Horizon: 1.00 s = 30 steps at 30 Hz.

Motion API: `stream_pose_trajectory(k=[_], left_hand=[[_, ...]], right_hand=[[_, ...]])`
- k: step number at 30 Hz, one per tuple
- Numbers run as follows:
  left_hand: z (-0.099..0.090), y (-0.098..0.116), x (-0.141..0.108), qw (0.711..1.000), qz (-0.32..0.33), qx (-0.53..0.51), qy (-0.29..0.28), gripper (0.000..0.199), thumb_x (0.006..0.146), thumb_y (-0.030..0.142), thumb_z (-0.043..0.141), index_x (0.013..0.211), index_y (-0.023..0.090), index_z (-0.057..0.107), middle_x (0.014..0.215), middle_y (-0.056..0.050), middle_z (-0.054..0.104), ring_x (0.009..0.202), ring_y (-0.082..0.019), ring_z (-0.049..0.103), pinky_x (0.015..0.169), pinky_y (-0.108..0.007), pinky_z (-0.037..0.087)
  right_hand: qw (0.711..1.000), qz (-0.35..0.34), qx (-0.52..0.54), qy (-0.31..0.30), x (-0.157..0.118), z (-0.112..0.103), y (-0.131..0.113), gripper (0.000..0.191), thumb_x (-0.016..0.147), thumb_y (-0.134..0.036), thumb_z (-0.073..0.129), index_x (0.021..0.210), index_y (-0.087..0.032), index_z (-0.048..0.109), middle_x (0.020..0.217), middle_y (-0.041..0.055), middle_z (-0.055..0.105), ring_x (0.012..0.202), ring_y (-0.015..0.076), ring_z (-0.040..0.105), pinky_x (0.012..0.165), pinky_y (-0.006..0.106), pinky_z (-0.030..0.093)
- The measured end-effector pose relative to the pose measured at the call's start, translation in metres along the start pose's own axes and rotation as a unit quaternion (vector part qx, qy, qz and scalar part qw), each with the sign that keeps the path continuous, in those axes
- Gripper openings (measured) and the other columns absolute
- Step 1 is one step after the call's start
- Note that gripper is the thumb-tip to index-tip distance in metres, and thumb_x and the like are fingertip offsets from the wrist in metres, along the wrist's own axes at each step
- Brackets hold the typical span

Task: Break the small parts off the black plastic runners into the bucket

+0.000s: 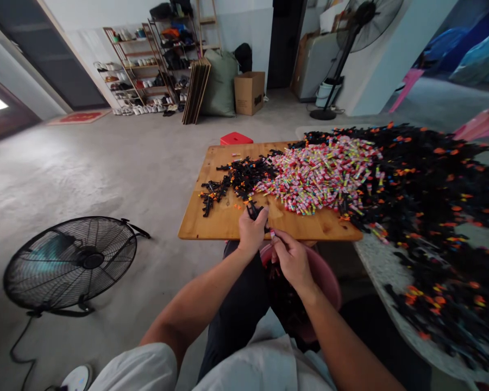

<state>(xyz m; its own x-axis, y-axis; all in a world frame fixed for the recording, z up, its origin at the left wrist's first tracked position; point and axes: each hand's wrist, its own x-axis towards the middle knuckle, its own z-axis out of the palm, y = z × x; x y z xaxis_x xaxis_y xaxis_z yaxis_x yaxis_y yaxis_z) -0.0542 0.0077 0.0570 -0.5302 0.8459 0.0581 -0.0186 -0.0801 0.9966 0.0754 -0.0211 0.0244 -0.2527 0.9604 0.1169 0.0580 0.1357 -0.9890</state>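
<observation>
My left hand [251, 232] is closed around a small black toy gun [253, 209], its orange-yellow tip pointing away from me over the table's front edge. Close beside it, my right hand [291, 258] pinches a small pink-and-white tube [273, 234] at the gun's near end. Whether the tube touches the gun I cannot tell. Beyond my hands lies a pile of similar tubes [321, 174] with red and yellow ends. Left of that pile are loose black toy guns [248, 176] with orange parts. Below my hands stands a pink tub [328, 277] with dark pieces inside.
The wooden table [215, 225] adjoins a pale table [375, 266] heaped with black toy guns [440, 201]. A floor fan [92, 259] stands to the left, a red stool [236, 138] behind the table. Farther back are a carton [249, 93], a sack [221, 84] and shoe racks [136, 68].
</observation>
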Motion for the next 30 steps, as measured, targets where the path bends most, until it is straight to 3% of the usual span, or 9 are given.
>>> stream_pose_trajectory(k=[4, 10, 15, 18, 21, 23, 26, 28, 30], left_hand=[[0.003, 0.000, -0.002, 0.999, 0.019, 0.043, 0.019, 0.026, 0.084, 0.024, 0.067, 0.065, 0.021, 0.050, 0.057, 0.005, 0.050, 0.054, -0.011, 0.046, 0.058, -0.023, 0.037], [0.011, -0.006, -0.002, 0.997, 0.016, 0.035, 0.061, 0.024, 0.086, 0.030, 0.068, 0.069, 0.020, 0.053, 0.061, 0.005, 0.049, 0.058, -0.011, 0.045, 0.060, -0.024, 0.037], [0.021, -0.030, -0.011, 0.997, -0.028, 0.020, 0.070, 0.023, 0.089, 0.037, 0.065, 0.076, 0.020, 0.057, 0.064, 0.004, 0.055, 0.060, -0.013, 0.051, 0.062, -0.024, 0.042], [0.014, -0.048, -0.015, 0.995, -0.017, 0.088, -0.031, 0.024, 0.086, 0.041, 0.072, 0.088, 0.019, 0.065, 0.079, -0.002, 0.068, 0.073, -0.016, 0.063, 0.071, -0.026, 0.048], [-0.019, -0.053, -0.004, 0.969, -0.007, 0.210, -0.128, 0.040, 0.081, 0.047, 0.079, 0.108, 0.020, 0.070, 0.093, -0.006, 0.074, 0.084, -0.021, 0.069, 0.077, -0.029, 0.050], [-0.053, -0.048, 0.017, 0.954, 0.000, 0.284, -0.100, 0.036, 0.091, 0.049, 0.068, 0.114, 0.021, 0.070, 0.098, -0.007, 0.076, 0.088, -0.022, 0.070, 0.078, -0.029, 0.051], [-0.108, -0.036, 0.066, 0.903, 0.014, 0.430, 0.003, 0.031, 0.097, 0.042, 0.058, 0.114, 0.019, 0.072, 0.108, -0.010, 0.075, 0.100, -0.025, 0.069, 0.089, -0.033, 0.050], [-0.139, -0.032, 0.100, 0.853, 0.035, 0.519, 0.041, 0.037, 0.097, 0.043, 0.057, 0.123, 0.020, 0.069, 0.123, -0.014, 0.070, 0.117, -0.030, 0.064, 0.099, -0.038, 0.047], [-0.159, -0.033, 0.126, 0.819, 0.003, 0.573, 0.042, 0.051, 0.092, 0.052, 0.063, 0.130, 0.018, 0.065, 0.132, -0.018, 0.064, 0.123, -0.035, 0.059, 0.102, -0.042, 0.045]], right_hand=[[0.978, -0.131, -0.157, 0.035, 0.001, -0.004, -0.002, 0.027, 0.100, -0.031, 0.054, 0.113, -0.019, 0.074, 0.102, 0.0103, 0.076, 0.099, 0.0248, 0.071, 0.092, 0.038, 0.055], [0.975, -0.140, -0.170, 0.005, 0.000, -0.005, -0.007, 0.028, 0.101, -0.028, 0.052, 0.115, -0.019, 0.074, 0.106, 0.0105, 0.077, 0.103, 0.0243, 0.071, 0.096, 0.035, 0.054], [0.984, -0.048, -0.169, -0.001, -0.007, -0.007, -0.004, 0.036, 0.100, -0.035, 0.050, 0.116, -0.017, 0.076, 0.100, 0.0112, 0.079, 0.094, 0.0261, 0.072, 0.091, 0.037, 0.055], [0.982, 0.048, -0.180, -0.042, -0.008, -0.026, 0.008, 0.038, 0.097, -0.038, 0.051, 0.113, -0.016, 0.079, 0.080, 0.0071, 0.077, 0.071, 0.0235, 0.069, 0.075, 0.035, 0.056], [0.970, 0.104, -0.208, -0.075, -0.010, -0.067, 0.024, 0.044, 0.097, -0.046, 0.051, 0.121, -0.019, 0.077, 0.067, 0.0024, 0.072, 0.059, 0.0211, 0.064, 0.063, 0.031, 0.052], [0.957, 0.133, -0.240, -0.092, -0.016, -0.099, 0.038, 0.048, 0.097, -0.050, 0.051, 0.123, -0.019, 0.076, 0.067, 0.0022, 0.071, 0.061, 0.0214, 0.065, 0.063, 0.031, 0.051], [0.923, 0.170, -0.279, -0.203, -0.024, -0.134, 0.056, 0.040, 0.092, -0.047, 0.057, 0.112, -0.020, 0.080, 0.089, 0.0065, 0.079, 0.077, 0.0237, 0.071, 0.073, 0.032, 0.053], [0.890, 0.174, -0.311, -0.283, -0.022, -0.142, 0.061, 0.029, 0.087, -0.038, 0.063, 0.100, -0.021, 0.082, 0.098, 0.0076, 0.081, 0.088, 0.0250, 0.073, 0.079, 0.032, 0.052], [0.874, 0.152, -0.341, -0.310, -0.009, -0.137, 0.058, 0.023, 0.086, -0.030, 0.061, 0.089, -0.020, 0.081, 0.093, 0.0071, 0.081, 0.087, 0.0245, 0.072, 0.079, 0.031, 0.050]])
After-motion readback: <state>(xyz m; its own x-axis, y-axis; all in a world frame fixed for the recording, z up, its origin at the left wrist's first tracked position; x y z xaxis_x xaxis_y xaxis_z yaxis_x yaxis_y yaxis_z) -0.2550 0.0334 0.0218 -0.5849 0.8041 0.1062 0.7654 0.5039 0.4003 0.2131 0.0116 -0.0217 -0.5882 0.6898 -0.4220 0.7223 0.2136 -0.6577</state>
